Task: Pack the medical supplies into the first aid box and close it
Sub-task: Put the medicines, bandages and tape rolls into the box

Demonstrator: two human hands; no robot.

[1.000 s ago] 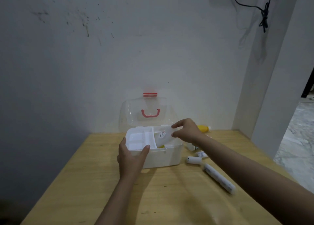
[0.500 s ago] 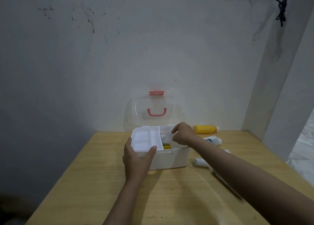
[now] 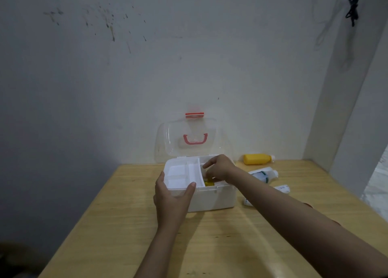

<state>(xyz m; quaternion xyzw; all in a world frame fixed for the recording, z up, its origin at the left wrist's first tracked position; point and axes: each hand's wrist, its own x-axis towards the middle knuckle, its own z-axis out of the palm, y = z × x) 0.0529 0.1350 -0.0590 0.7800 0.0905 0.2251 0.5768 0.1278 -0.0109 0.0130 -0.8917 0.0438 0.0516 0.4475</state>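
Observation:
The white first aid box [image 3: 212,201] stands mid-table with its clear lid [image 3: 168,139] open and upright against the wall. A white divided tray [image 3: 180,172] fills the box's left part. My left hand [image 3: 171,202] grips the box's front left corner, thumb on the rim. My right hand [image 3: 220,168] dips into the right compartment with its fingers curled downward above a yellow item [image 3: 209,183]. Whatever those fingers hold is hidden. Right of the box lie a yellow bottle [image 3: 257,159], a white tube with green print [image 3: 263,175] and a small white roll [image 3: 283,188].
The wooden table [image 3: 117,235] sits in a corner, with the wall right behind the box. Another white item [image 3: 246,202] lies partly under my right forearm. The table's right edge borders a doorway with a tiled floor.
My right hand has sunk from above the box into its right compartment. The small white item with a red mark it held no longer shows. My left hand stays on the box.

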